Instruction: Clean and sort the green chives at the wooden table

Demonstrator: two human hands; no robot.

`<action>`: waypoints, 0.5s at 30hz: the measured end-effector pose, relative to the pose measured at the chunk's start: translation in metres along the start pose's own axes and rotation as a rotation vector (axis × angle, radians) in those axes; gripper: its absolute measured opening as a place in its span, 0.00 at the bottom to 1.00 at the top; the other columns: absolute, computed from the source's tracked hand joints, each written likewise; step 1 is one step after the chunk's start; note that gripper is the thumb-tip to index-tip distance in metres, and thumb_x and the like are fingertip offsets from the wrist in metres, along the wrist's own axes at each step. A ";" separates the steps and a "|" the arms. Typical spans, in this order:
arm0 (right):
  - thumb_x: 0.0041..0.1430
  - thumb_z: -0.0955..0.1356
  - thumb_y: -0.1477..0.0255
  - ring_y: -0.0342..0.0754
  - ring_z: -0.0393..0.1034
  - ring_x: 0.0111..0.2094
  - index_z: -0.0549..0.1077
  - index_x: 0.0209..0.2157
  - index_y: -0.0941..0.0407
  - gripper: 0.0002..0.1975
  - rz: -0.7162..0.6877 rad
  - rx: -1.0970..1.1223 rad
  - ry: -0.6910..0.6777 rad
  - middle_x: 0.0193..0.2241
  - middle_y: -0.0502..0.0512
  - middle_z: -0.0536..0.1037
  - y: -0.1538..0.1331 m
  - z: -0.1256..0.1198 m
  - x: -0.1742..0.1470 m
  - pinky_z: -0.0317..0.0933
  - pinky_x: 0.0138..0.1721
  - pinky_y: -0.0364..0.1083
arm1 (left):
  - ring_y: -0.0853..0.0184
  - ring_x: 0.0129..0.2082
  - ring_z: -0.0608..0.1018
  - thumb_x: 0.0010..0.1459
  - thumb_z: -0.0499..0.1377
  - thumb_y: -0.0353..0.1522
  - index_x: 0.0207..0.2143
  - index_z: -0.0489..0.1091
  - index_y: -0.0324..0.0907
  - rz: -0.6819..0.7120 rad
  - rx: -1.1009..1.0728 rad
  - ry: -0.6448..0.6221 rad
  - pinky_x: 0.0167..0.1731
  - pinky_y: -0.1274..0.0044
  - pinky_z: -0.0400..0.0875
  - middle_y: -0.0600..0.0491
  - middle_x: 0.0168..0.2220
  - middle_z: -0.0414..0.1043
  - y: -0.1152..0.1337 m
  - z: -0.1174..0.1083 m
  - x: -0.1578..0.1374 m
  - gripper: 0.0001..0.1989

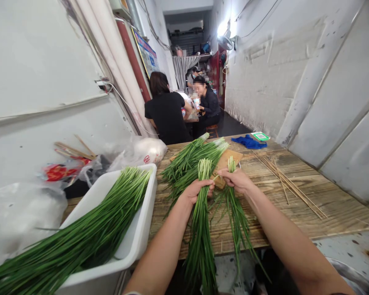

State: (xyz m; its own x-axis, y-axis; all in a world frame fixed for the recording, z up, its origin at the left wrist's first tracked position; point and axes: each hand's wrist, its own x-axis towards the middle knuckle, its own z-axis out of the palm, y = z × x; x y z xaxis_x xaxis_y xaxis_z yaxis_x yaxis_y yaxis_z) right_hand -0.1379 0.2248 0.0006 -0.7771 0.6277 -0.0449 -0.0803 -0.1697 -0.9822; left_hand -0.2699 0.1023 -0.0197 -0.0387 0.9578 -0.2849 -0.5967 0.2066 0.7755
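Taking the two hands as the centre of the clock, the left grip (200, 189) is closed around a thick chive bundle (199, 229), its fingers curled about the stems a little below the pale ends, which point to 12 o'clock while the green leaves hang down toward 6 and past the near edge of the desk (335, 217). The right grip (236, 180), just beside it at 3 o'clock, is closed on a thin chive bundle (238, 221), also pale ends up, its leaves trailing toward 5. A short pale stem (216, 177) spans the small gap between the hands. Near them at 11 o'clock lies a chive pile (187, 159), with a brown board (233, 157) beside its pale ends, at 1 o'clock. Between 1 and 2 sit a blue cloth (249, 141) and, next to it, a green-edged card (260, 136); thin sticks (290, 186) lie loosely together at 3. At 8 o'clock stands a white tub (149, 217) holding loose chives (104, 229), their leaves spilling over its near side, and a plastic bag (150, 149) rests behind it at 10. Farther off, between 10 and 11, a person in black (167, 116) sits with their back turned
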 end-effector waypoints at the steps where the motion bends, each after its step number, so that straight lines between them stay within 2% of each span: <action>1: 0.36 0.76 0.62 0.34 0.43 0.12 0.69 0.20 0.58 0.17 0.003 0.050 0.021 0.10 0.41 0.56 0.000 -0.001 0.002 0.33 0.13 0.39 | 0.78 0.17 0.64 0.45 0.66 0.30 0.24 0.67 0.34 0.007 0.003 -0.005 0.18 0.83 0.56 0.56 0.19 0.63 0.000 0.000 0.000 0.10; 4: 0.35 0.77 0.61 0.34 0.43 0.13 0.70 0.21 0.58 0.18 -0.033 0.128 0.118 0.11 0.42 0.58 -0.002 -0.010 0.006 0.34 0.12 0.38 | 0.77 0.18 0.64 0.44 0.67 0.30 0.24 0.66 0.34 0.025 0.021 -0.012 0.18 0.83 0.56 0.55 0.19 0.63 0.000 0.000 0.000 0.11; 7: 0.39 0.75 0.61 0.36 0.47 0.14 0.71 0.21 0.58 0.16 -0.095 -0.020 0.186 0.11 0.43 0.60 -0.006 -0.021 0.008 0.40 0.13 0.39 | 0.77 0.17 0.64 0.44 0.66 0.30 0.23 0.67 0.34 0.018 0.018 0.008 0.18 0.83 0.55 0.55 0.19 0.62 0.000 -0.001 0.001 0.11; 9: 0.41 0.75 0.63 0.40 0.58 0.18 0.73 0.21 0.57 0.13 -0.189 -0.213 0.157 0.15 0.48 0.67 -0.006 -0.022 0.007 0.52 0.17 0.40 | 0.77 0.17 0.63 0.45 0.66 0.30 0.23 0.67 0.34 0.003 0.010 0.016 0.17 0.84 0.55 0.55 0.19 0.62 0.000 -0.001 0.001 0.10; 11: 0.41 0.75 0.65 0.46 0.68 0.27 0.76 0.23 0.56 0.09 -0.302 -0.388 0.072 0.24 0.52 0.75 -0.004 -0.021 0.007 0.61 0.28 0.43 | 0.78 0.17 0.63 0.46 0.64 0.30 0.22 0.67 0.34 -0.006 -0.001 0.016 0.17 0.84 0.54 0.55 0.19 0.62 0.001 -0.002 0.002 0.09; 13: 0.41 0.74 0.66 0.49 0.70 0.33 0.79 0.26 0.55 0.08 -0.371 -0.496 -0.012 0.30 0.53 0.78 -0.002 -0.020 0.007 0.63 0.37 0.46 | 0.78 0.17 0.63 0.46 0.64 0.29 0.22 0.67 0.34 -0.010 -0.009 0.019 0.17 0.84 0.54 0.55 0.19 0.62 0.002 -0.003 0.002 0.09; 15: 0.43 0.74 0.67 0.50 0.70 0.34 0.80 0.27 0.54 0.07 -0.403 -0.555 -0.050 0.30 0.53 0.78 0.001 -0.021 0.009 0.63 0.38 0.47 | 0.78 0.16 0.62 0.46 0.64 0.29 0.22 0.67 0.34 -0.022 -0.004 0.028 0.16 0.84 0.54 0.55 0.19 0.62 0.002 -0.004 0.002 0.09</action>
State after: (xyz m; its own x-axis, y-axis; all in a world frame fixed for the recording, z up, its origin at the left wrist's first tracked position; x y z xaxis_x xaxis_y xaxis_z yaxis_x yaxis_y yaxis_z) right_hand -0.1315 0.2462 -0.0045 -0.7828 0.5219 0.3388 -0.0479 0.4924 -0.8690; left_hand -0.2746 0.1039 -0.0205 -0.0478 0.9471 -0.3172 -0.6010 0.2264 0.7665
